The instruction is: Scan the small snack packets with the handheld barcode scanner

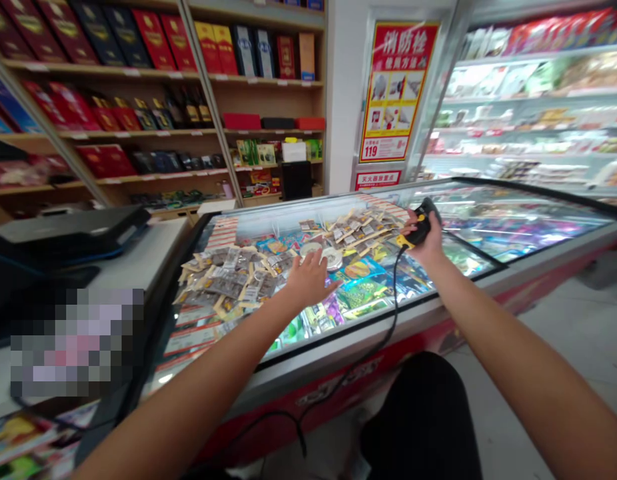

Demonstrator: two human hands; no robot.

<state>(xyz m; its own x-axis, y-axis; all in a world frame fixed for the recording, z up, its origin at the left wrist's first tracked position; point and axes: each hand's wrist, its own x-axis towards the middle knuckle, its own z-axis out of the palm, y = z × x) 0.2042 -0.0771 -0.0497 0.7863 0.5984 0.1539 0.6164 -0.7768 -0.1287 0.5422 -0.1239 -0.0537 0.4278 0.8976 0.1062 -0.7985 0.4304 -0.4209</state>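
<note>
Shop floor, chest freezer [438, 313] with sliding glass lid, small snack packets [233, 277] heaped on the glass in two loose piles.

Right hand [424, 233] out over far pile, fingers clenched around black-and-yellow barcode scanner [419, 223], nose pointed down at the packets. Black cable [394, 300] running from scanner across glass, over freezer edge, down toward floor.

Left hand [308, 280] flat over near pile, fingers released and spread, nothing gripped; fingertips just beside two round white pieces [322, 253] lying between the piles.

Risks, judged from this layout:
- Cable dragging through packets on any sideways sweep of the scanner; likely to scatter the far pile or push pieces off the front edge.
- Packets glossy, overlapping; easy to read the wrong code or the same one twice, piles not clearly separated.
- Glass smooth, slightly sloped toward front; loose packets near the left rim prone to sliding.
- Slack cable looping by the knees; snag could jerk scanner from the grip.
- Leaning weight on the lid: risk of shifting the sliding pane.
</note>
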